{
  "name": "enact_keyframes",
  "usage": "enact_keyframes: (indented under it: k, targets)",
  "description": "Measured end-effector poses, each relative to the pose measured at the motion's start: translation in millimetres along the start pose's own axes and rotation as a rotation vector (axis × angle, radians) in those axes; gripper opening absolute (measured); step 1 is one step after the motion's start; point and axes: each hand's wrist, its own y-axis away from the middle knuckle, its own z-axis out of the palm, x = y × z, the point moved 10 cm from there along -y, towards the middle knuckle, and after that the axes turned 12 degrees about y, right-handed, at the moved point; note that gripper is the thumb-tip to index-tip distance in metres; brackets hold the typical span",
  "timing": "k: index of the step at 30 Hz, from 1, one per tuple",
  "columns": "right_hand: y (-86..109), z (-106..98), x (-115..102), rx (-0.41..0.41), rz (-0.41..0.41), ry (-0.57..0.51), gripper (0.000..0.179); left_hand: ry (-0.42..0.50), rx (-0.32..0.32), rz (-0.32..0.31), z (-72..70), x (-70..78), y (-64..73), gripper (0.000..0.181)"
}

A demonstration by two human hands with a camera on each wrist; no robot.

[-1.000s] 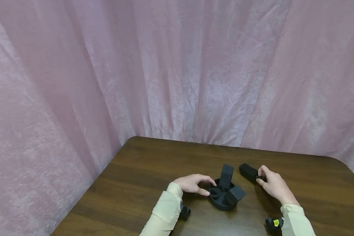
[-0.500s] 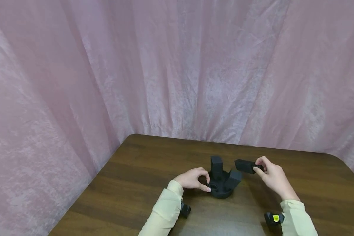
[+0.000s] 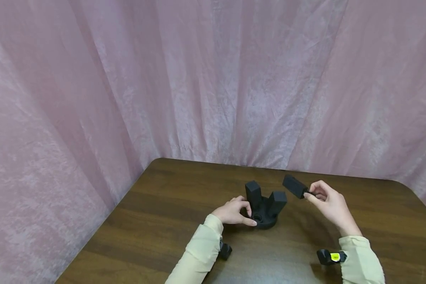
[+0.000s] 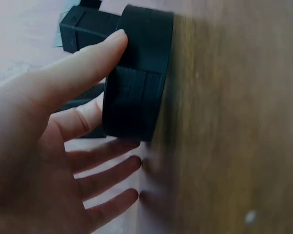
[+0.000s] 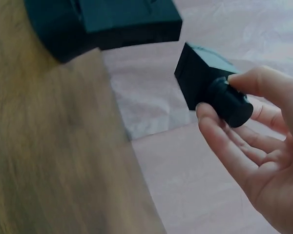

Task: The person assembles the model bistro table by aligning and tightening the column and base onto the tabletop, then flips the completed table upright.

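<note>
My left hand [image 3: 234, 212] pinches the rim of a round black base [image 3: 268, 224] between thumb and index finger; its other fingers spread below in the left wrist view. Two black rectangular blocks [image 3: 253, 192] rise from this base, and a round socket opens near the thumb. To the right, my right hand [image 3: 331, 207] holds a separate black block [image 3: 294, 186] above the table, tilted with its far end up. In the right wrist view, thumb and fingers pinch the block's short cylindrical peg [image 5: 237, 108], while the rectangular body points away from the palm.
Brown wooden table [image 3: 156, 221] under both hands, its far edge against a pink curtain [image 3: 206, 79]. A small black wrist camera [image 3: 331, 257] sits under the right sleeve, and another black camera [image 3: 225, 251] under the left.
The base has shifted left and away from the person, with my left hand closing on its rim. My right hand has lifted the separate block and turned it.
</note>
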Motion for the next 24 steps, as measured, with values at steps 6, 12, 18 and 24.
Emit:
enact_keyframes:
  k: [6,12,18,24]
  targets:
    - [-1.4,8.6,-5.3,-0.062,-0.052,-0.286,0.021,-0.012,0.041,-0.044,0.4,-1.3,-0.5,0.028]
    - [0.9,15.5,-24.8,-0.174,-0.142,-0.538,0.026,-0.004,0.062,-0.057,0.4,1.2,-0.7,0.028]
    - [5.3,34.2,-43.6,-0.377,-0.171,-0.814,0.06,0.001,0.06,-0.068,1.1,0.9,0.3,0.029]
    - [10.4,45.5,-51.5,-0.497,-0.156,-0.923,0.073,-0.004,0.052,-0.07,0.0,2.5,0.9,0.03]
